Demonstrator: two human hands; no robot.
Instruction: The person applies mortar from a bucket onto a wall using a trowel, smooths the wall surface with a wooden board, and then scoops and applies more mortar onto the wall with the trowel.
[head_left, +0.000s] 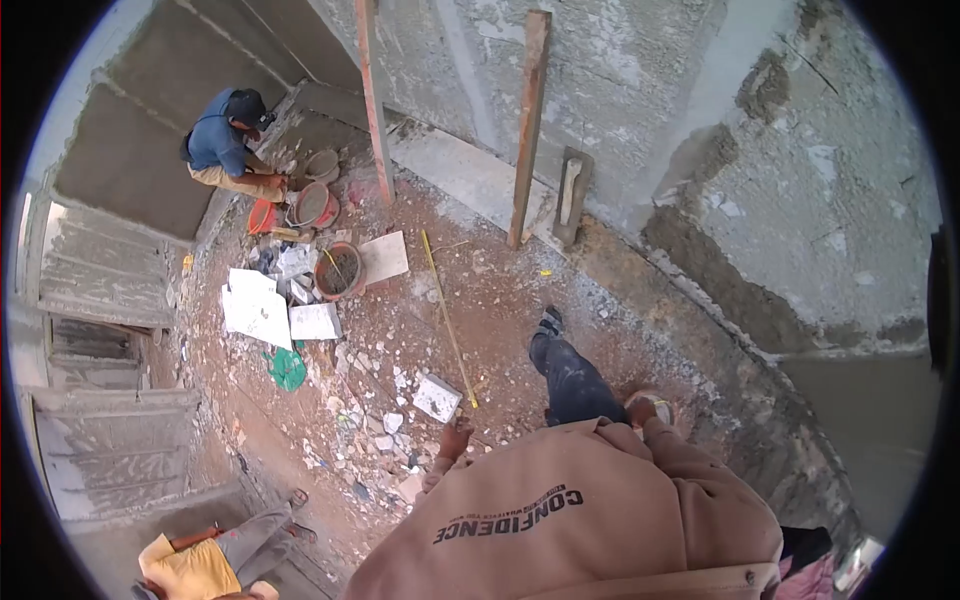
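The left hand [455, 438] is just beside a white block [437, 398], which lies on rubble-strewn ground [500, 330]; its finger spread is unclear. Near right, the right hand [639, 411] meets a pale round container [662, 407]; whether its fingers clamp it, I cannot tell. The block looks rigid, perhaps brittle-cornered, best held by opposite sides; the container seems stiff, best held by its rim.

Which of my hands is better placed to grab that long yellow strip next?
Probably your left hand: it appears close to the near end of the yellow strip. Your right hand is farther away, past the dark trouser leg.
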